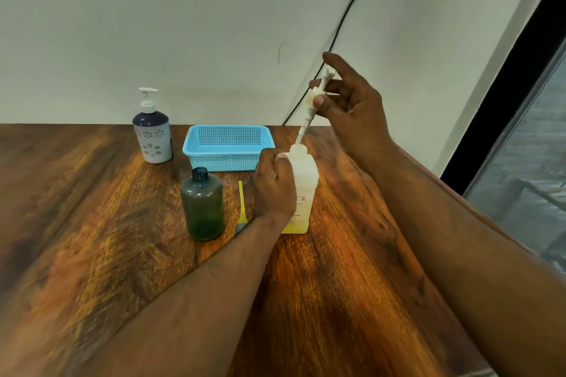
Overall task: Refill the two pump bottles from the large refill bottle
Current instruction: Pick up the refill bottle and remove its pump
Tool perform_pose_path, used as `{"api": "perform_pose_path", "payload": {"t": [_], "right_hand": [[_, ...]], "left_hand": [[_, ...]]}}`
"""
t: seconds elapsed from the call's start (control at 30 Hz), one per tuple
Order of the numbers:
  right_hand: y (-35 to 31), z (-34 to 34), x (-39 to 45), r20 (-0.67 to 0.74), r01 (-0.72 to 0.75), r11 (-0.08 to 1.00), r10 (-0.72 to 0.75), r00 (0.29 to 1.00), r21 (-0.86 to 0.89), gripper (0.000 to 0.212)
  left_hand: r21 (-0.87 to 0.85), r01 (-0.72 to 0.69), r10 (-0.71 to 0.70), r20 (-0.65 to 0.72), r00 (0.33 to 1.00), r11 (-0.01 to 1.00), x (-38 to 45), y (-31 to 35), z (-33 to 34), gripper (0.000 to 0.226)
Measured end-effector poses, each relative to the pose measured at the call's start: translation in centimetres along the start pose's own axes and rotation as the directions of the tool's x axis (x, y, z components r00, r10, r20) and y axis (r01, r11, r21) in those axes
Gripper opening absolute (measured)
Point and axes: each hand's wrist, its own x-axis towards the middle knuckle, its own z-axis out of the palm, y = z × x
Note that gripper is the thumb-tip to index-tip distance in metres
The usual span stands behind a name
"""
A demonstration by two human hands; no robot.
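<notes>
The left hand (pixel 273 185) has its fingers wrapped tight around the translucent white rectangular plastic bottle (pixel 303 190) standing on the wooden worktop (pixel 92 239). Above it, the right hand (pixel 352 107) pinches the white pump head (pixel 317 95), tube still in the neck.

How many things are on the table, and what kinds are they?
Bottles: 3, the flowered pump bottle, the green bottle and the white bottle
Baskets: 1, the blue basket
Pump tops out of a bottle: 2, white and yellow
Total: 6
</notes>
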Motion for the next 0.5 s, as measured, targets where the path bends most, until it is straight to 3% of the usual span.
{"api": "perform_pose_path", "payload": {"t": [0.23,0.5], "right_hand": [[-2.1,-1.4,1.0,-0.086,0.062,0.996,-0.055,0.995,0.070,0.056],[-3.6,-2.1,2.0,0.034,0.065,0.997,-0.066,0.997,0.037,0.054]], "left_hand": [[0.074,0.017,-0.020,0.042,0.999,0.997,-0.1,0.3,-0.3,0.014],[0.080,0.026,-0.031,0.055,0.998,0.996,0.0,0.3,-0.4,0.020]]}}
